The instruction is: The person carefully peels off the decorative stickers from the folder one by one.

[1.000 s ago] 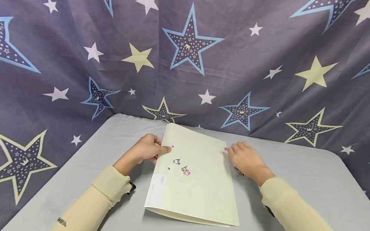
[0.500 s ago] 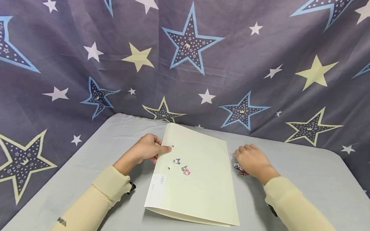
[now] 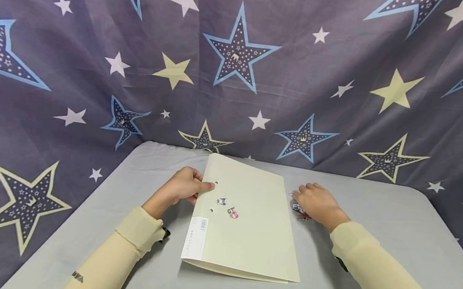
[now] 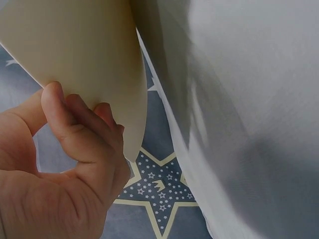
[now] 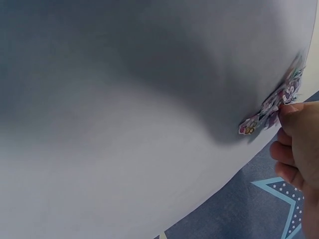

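Note:
A pale cream folder (image 3: 254, 231) with two punched holes and a barcode label stands slightly off flat on the grey cloth. My left hand (image 3: 185, 184) grips its left edge, thumb on the front cover and fingers behind; in the left wrist view the fingertips (image 4: 54, 92) bend around the cover's edge. Two small cartoon stickers, one blue-purple (image 3: 221, 201) and one pink (image 3: 233, 212), lie on the cover. Right of the folder, my right hand (image 3: 317, 201) pinches at a small heap of colourful cut-out stickers (image 5: 271, 107), partly covering it.
A grey cloth (image 3: 381, 254) covers the table. Behind it hangs a dark purple star-patterned curtain (image 3: 289, 75). The folder's lower edge gapes a little toward the front.
My right hand has moved from the folder's right edge, where a pink piece showed at its fingertips, rightward to the sticker heap. The left hand and folder stay almost still.

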Motion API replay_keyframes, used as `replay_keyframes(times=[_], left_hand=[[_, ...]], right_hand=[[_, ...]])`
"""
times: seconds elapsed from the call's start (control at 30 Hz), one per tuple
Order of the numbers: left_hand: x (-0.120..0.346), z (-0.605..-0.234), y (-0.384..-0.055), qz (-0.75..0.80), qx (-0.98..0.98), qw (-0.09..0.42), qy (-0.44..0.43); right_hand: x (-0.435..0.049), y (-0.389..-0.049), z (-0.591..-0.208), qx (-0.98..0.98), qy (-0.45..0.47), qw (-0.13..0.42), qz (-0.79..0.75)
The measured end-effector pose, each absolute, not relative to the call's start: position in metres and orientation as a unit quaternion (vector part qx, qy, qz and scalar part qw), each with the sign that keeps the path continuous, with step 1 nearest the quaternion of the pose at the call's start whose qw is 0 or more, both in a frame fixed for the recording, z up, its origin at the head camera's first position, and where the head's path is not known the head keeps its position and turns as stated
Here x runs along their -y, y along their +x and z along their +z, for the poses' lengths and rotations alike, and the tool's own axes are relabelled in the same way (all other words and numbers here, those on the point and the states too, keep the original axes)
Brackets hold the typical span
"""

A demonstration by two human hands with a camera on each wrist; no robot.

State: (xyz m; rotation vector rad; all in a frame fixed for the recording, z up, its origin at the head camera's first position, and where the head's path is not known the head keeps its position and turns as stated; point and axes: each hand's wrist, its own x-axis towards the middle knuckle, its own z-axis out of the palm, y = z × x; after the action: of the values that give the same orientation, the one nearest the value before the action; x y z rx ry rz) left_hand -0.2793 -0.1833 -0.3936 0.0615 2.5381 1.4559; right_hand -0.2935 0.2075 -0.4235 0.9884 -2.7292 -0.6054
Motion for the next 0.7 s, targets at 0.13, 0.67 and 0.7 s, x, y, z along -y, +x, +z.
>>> replay_keyframes(times=[0.13, 0.67, 0.7], left_hand=[[0.1831, -0.3939, -0.2791, 0.494, -0.863, 0.106, 0.023], [0.1812, -0.3935, -0.2791, 0.486, -0.868, 0.100, 0.021], [0.1812, -0.3935, -0.2790, 0.486, -0.868, 0.101, 0.021]], right_hand=[[-0.2078, -0.2929, -0.4246, 0.917, 0.330, 0.079, -0.211], [-0.2078, -0.2949, -0.4199, 0.916, 0.332, 0.118, -0.194], [-0.2074, -0.2947, -0.4200, 0.915, 0.332, 0.124, -0.192]])
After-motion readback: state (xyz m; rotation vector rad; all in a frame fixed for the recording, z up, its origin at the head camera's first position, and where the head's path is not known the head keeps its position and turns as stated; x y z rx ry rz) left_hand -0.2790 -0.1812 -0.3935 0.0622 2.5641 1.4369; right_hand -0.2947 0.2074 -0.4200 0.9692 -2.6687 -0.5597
